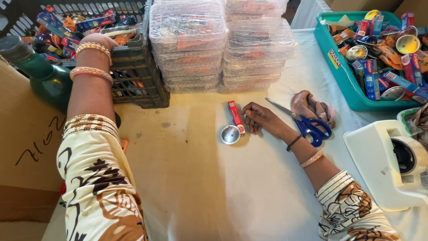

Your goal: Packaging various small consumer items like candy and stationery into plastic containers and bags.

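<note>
My left hand [103, 41] reaches into a black plastic crate [138, 76] filled with small boxes and round tins; its fingers are hidden among the items. My right hand [261, 118] rests on the table with fingers curled, touching a small red box [236, 117]. A small round silver tin [230, 134] lies just beside the red box, at its near end. Blue-handled scissors [307, 125] lie just right of my right hand.
Stacks of clear plastic containers [223, 44] stand at the back. A teal bin [343, 71] of boxes and tins sits at the right. A white tape dispenser [392, 165], a crumpled cloth [312, 107], a green bottle [44, 78] and cardboard [26, 143] surround the table.
</note>
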